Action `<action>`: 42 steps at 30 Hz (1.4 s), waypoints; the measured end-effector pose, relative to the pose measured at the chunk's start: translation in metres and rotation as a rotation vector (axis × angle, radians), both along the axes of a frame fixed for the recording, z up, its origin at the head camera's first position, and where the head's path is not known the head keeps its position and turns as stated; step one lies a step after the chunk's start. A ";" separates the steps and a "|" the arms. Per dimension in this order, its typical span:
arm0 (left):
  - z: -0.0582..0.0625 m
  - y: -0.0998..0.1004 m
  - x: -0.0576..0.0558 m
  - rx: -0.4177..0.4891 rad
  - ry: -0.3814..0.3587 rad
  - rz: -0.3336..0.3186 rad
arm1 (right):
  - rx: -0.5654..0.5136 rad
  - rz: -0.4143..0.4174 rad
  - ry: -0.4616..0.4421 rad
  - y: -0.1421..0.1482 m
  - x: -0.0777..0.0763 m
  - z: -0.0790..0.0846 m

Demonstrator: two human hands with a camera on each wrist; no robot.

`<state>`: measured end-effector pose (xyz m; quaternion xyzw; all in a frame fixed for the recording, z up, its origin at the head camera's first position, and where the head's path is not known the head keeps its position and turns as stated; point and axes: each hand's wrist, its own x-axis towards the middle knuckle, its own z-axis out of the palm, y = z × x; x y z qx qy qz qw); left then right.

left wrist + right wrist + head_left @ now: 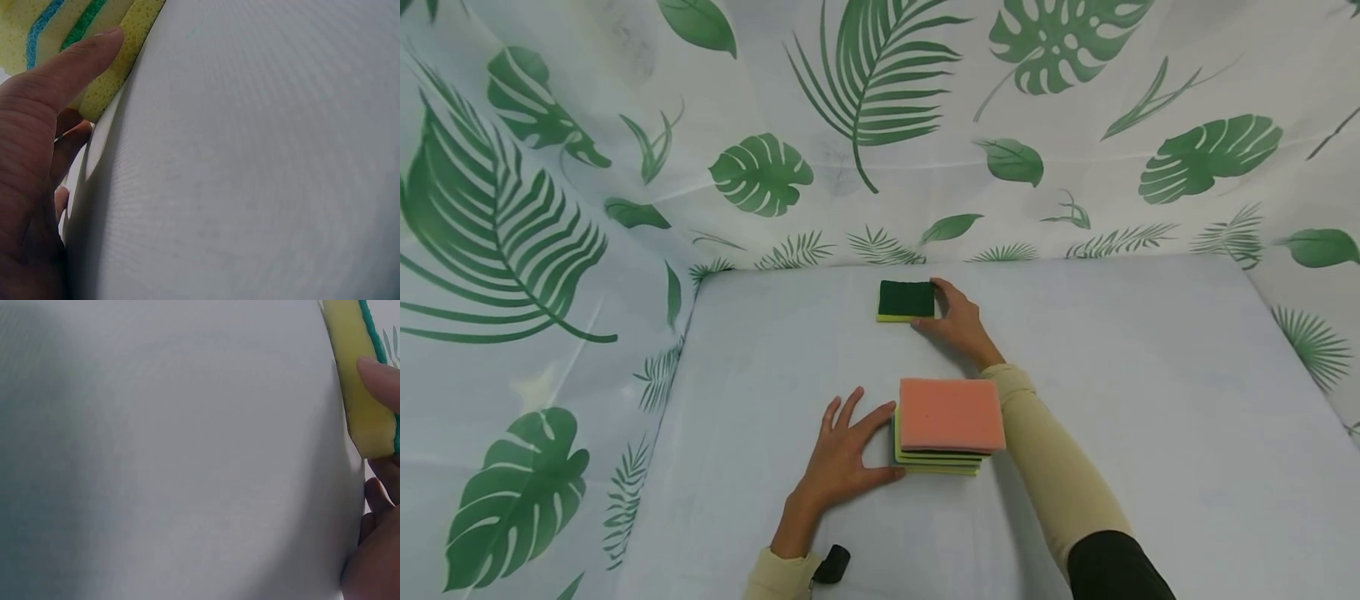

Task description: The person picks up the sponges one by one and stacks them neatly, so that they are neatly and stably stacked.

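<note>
A stack of sponges stands on the white surface, a salmon-pink one on top and several yellow ones with coloured layers beneath. My left hand holds the stack's left end, thumb at the front corner and index finger farther back; its other fingers are spread. In the left wrist view, the thumb lies against the layered sponges' edges. Farther back, my right hand grips the right end of a yellow sponge with a dark green scouring top. That sponge lies flat, green side up. The right wrist view shows the thumb on its yellow side.
The white table extends to both sides of the stack. Behind it and along both sides hangs a white sheet with green leaf prints. A small black object is beside the left cuff.
</note>
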<state>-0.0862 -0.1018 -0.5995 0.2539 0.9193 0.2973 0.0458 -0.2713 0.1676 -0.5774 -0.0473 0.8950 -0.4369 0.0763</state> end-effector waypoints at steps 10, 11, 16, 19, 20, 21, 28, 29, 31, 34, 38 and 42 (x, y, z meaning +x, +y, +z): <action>-0.002 0.001 0.000 -0.005 -0.014 0.001 | -0.096 -0.047 -0.033 0.007 0.008 0.011; -0.002 0.001 0.001 -0.005 -0.017 0.002 | -0.108 -0.049 -0.033 0.008 0.009 0.012; 0.000 0.000 0.002 0.015 -0.011 -0.004 | -0.169 -0.056 -0.043 0.013 0.016 0.017; 0.000 0.000 0.002 0.026 0.006 -0.004 | -0.184 -0.056 -0.045 0.016 0.023 0.019; 0.000 0.000 0.002 0.025 0.008 -0.003 | -0.181 -0.056 -0.044 0.017 0.025 0.020; 0.000 0.000 0.002 0.024 0.009 -0.003 | -0.183 -0.055 -0.045 0.018 0.027 0.021; 0.001 -0.001 0.002 0.008 -0.019 -0.005 | -0.195 -0.044 -0.015 0.025 0.041 0.029; 0.002 -0.001 0.002 0.010 -0.020 -0.005 | -0.198 -0.043 -0.008 0.026 0.043 0.031; 0.002 0.000 0.002 0.013 -0.021 -0.005 | -0.210 -0.045 0.000 0.028 0.048 0.035; 0.002 0.000 0.001 0.011 -0.023 -0.004 | -0.226 -0.043 0.015 0.031 0.055 0.043; 0.002 0.000 0.001 0.007 -0.020 -0.001 | -0.226 -0.036 0.033 0.034 0.064 0.052; 0.001 0.000 0.001 0.000 -0.020 0.003 | -0.245 -0.030 0.056 0.037 0.072 0.063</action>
